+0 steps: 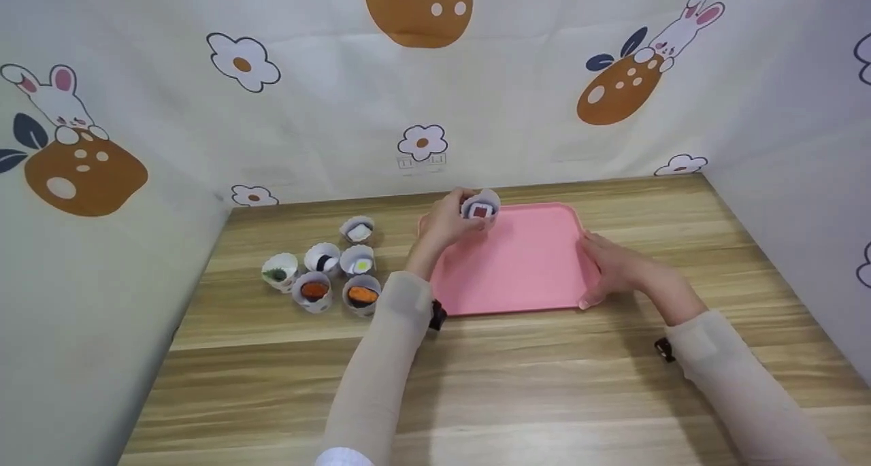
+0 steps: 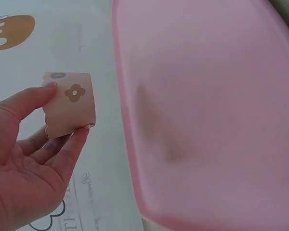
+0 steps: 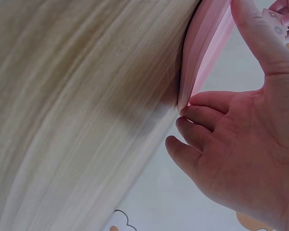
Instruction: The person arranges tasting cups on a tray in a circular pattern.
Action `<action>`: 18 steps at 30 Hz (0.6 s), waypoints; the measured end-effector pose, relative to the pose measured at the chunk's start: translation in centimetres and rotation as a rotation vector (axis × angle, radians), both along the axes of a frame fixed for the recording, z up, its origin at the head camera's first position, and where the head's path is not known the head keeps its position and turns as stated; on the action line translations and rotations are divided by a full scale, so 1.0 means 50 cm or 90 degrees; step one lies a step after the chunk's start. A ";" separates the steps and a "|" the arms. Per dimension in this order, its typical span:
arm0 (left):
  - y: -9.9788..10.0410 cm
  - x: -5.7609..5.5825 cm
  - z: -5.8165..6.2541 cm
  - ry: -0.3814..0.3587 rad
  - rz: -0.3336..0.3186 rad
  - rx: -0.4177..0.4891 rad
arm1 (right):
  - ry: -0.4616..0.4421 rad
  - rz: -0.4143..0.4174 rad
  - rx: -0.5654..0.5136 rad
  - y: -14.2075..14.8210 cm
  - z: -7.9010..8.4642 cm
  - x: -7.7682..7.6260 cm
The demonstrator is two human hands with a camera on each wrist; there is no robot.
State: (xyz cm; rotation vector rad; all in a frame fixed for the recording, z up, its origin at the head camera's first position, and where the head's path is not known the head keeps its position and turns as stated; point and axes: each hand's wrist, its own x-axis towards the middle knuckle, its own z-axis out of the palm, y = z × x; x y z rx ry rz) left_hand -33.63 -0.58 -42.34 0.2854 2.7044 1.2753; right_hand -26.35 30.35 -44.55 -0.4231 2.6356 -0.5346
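Observation:
In the head view my left hand pinches a paper cupcake cup between thumb and fingers, over the back left part of a pink tray. A toy sushi roll with a dark red centre sits inside this cup. The left wrist view shows the cup's flower-printed side and its scalloped rim. My right hand rests against the tray's right edge, its fingers and thumb spread along the rim. In the right wrist view the fingertips touch the tray's outer wall.
Left of the tray, several more paper cups stand together on the wooden table, among them one with an orange-topped piece and one with a red-topped piece. A printed cloth encloses the table's back and sides.

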 end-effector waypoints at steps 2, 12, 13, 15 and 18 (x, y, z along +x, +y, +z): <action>0.006 -0.003 -0.005 -0.008 -0.005 0.023 | 0.005 0.003 0.000 0.000 0.001 0.001; 0.031 -0.018 -0.030 -0.030 0.009 0.053 | 0.011 0.008 -0.005 -0.006 0.000 0.003; 0.034 -0.020 -0.031 -0.030 0.010 0.051 | 0.011 0.008 -0.005 -0.005 0.000 0.003; 0.040 -0.024 -0.034 -0.034 0.012 0.049 | 0.013 0.008 -0.005 -0.003 -0.001 0.003; 0.050 -0.029 -0.036 -0.042 0.014 0.054 | 0.014 0.007 -0.005 0.001 -0.002 0.003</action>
